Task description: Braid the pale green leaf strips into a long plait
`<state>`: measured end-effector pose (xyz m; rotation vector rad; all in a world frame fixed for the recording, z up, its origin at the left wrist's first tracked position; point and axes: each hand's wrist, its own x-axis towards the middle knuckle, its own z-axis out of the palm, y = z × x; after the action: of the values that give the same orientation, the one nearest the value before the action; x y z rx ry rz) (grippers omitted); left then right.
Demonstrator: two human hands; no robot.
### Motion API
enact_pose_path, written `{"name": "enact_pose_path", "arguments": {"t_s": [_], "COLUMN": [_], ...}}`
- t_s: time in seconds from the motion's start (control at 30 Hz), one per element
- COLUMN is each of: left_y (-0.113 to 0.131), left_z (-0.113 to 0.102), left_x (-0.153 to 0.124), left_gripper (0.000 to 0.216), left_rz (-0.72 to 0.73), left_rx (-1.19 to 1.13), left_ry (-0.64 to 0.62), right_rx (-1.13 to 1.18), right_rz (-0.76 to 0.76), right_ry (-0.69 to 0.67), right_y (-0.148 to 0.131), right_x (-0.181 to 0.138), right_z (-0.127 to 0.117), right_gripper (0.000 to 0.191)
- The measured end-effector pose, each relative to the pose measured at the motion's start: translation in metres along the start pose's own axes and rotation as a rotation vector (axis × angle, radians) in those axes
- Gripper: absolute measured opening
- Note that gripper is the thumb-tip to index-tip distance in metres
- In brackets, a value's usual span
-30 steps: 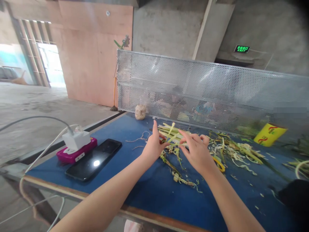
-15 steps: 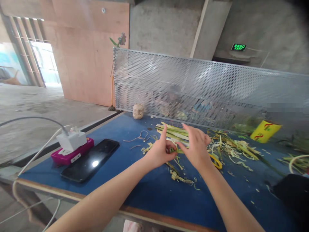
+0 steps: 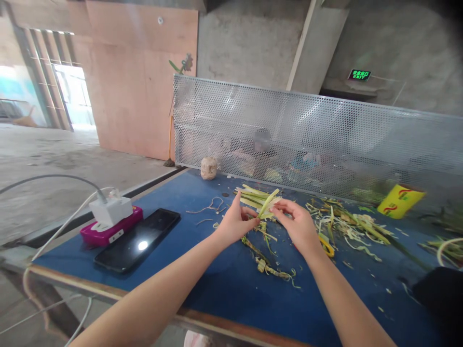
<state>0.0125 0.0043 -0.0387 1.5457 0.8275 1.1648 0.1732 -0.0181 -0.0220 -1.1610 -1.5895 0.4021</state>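
Behind the blue bench (image 3: 217, 289) stands a metal mesh screen (image 3: 231, 108). Over the bench's middle I see a pale green stalk (image 3: 268, 204), its long axis slanting up and away from the person, far tip toward the right. The left hand (image 3: 233, 221) pinches its near end; the right hand (image 3: 298, 224) curls beside it, though I cannot tell whether its fingers grip anything. More stalks (image 3: 251, 196) lie just beyond.
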Motion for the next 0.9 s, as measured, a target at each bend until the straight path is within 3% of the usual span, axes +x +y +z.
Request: {"name": "enact_pose_path", "arguments": {"t_s": [0.1, 0.2, 0.43, 0.53, 0.67, 0.77, 0.9], "left_y": [0.0, 0.003, 0.012, 0.01, 0.001, -0.001, 0.002], "left_z": [0.0, 0.001, 0.002, 0.001, -0.001, 0.0, 0.0], "left_x": [0.0, -0.001, -0.002, -0.001, -0.001, -0.003, -0.003], "left_gripper": [0.095, 0.094, 0.091, 0.088, 0.086, 0.084, 0.082], "left_rz": [0.003, -0.002, -0.144, -0.195, -0.021, 0.143, 0.195], "left_rx": [-0.005, -0.019, -0.14, -0.202, 0.024, 0.232, 0.219], "left_ry": [-0.014, -0.013, 0.083, 0.077, 0.029, -0.046, -0.134], "right_rx": [0.013, -0.082, -0.619, -0.757, -0.669, -0.587, -0.518], "right_rz": [0.011, -0.046, -0.552, -0.671, -0.679, -0.586, -0.607], "right_ry": [-0.053, 0.004, 0.165, 0.113, -0.151, -0.171, -0.194], "right_y": [0.001, -0.001, -0.014, -0.018, -0.017, -0.011, -0.006], "right_x": [0.0, -0.001, -0.013, -0.02, -0.017, -0.01, -0.006], "right_z": [0.002, 0.003, 0.0, 0.001, 0.004, 0.004, -0.001], "right_gripper": [0.018, 0.016, 0.016, 0.019, 0.021, 0.02, 0.028]}}
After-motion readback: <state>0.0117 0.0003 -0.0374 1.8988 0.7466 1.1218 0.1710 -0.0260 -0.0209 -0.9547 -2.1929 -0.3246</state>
